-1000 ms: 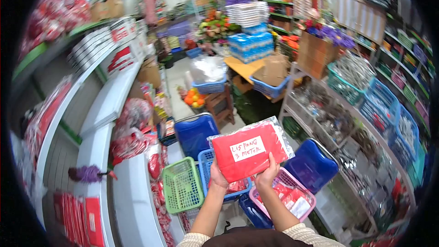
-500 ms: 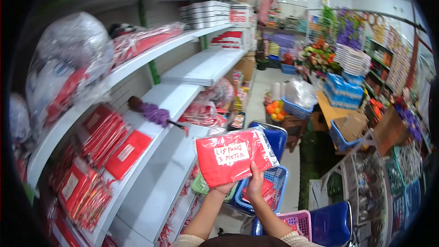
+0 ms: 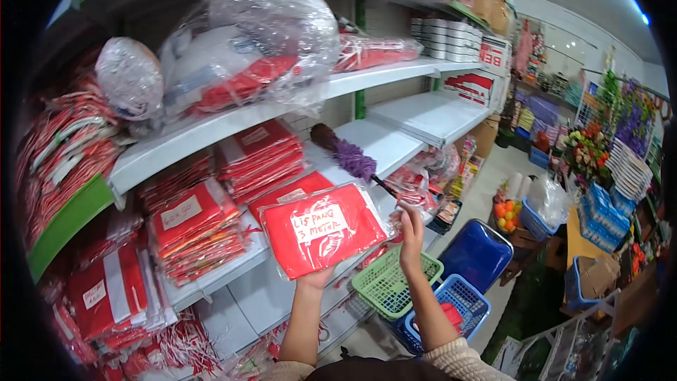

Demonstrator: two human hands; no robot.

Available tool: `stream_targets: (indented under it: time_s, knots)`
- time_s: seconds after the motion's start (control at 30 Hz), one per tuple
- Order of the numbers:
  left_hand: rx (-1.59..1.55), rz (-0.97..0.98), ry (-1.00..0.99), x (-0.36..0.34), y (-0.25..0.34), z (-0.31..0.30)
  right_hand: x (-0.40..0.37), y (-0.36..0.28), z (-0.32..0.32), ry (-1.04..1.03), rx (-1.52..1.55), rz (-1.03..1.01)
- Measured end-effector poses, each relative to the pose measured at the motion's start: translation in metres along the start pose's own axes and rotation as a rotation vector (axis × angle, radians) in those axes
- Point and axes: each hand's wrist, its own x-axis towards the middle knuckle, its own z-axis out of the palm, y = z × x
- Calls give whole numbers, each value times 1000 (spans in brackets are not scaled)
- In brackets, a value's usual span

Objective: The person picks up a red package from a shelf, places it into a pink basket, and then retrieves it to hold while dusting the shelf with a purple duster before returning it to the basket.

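A plastic-wrapped red cloth packet [image 3: 335,247] with a handwritten white label, "LIS PANG 3 METER", is held up in front of the shelves. My left hand [image 3: 316,279] grips it from below at the lower edge, fingers mostly hidden underneath. Just off the packet's right edge is my right hand [image 3: 410,234], fingers stretched upward and nothing in them. Behind the packet, another flat red packet [image 3: 293,192] lies on the shelf, partly covered. Beside it rise a stack of labelled red packets [image 3: 190,222] and a second stack [image 3: 257,159] farther back.
A purple duster [image 3: 352,159] lies on the white shelf [image 3: 384,141]. Overhead, a big clear plastic bag [image 3: 250,42] overhangs the upper shelf edge. Below my right arm are a green basket [image 3: 388,279], a blue basket [image 3: 471,303] and a blue chair [image 3: 476,254].
My view has swung left toward the shelves. The packet has moved closer to the stacked packets, and my right hand has let go of it.
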Motion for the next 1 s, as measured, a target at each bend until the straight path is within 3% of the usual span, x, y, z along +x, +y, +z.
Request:
stream_targets:
  time_s: [0.03,0.13,0.23,0.37,0.47,0.5,0.67,0.83,0.9,0.93,1.0]
  knots:
    - [54,27,-6,-2,7,1,18,23,3,-13,-14,-38]
    - [134,58,-56,-9,22,-4,71,45,14,-78,-890,-531]
    - [201,95,-58,-12,26,2,104,67,35,-130,-1198,-522]
    - [191,98,-31,-14,31,-2,123,96,45,-297,-1453,-286]
    - [175,96,-23,-9,32,-5,108,96,43,-290,-1340,-94]
    - [152,87,-16,-8,32,-7,97,102,36,-219,-1270,-170]
    - [82,53,-10,0,28,-17,28,82,-4,-153,-1065,5]
    - [115,-14,-27,8,21,-29,-47,92,-78,-141,-1083,126]
    - [104,-22,-27,12,19,-30,-73,97,-111,-117,-967,138]
    - [55,-32,-22,14,17,-30,-82,99,-128,-60,-946,18]
    - [21,-48,-7,16,13,-34,-91,120,-172,8,-635,134]
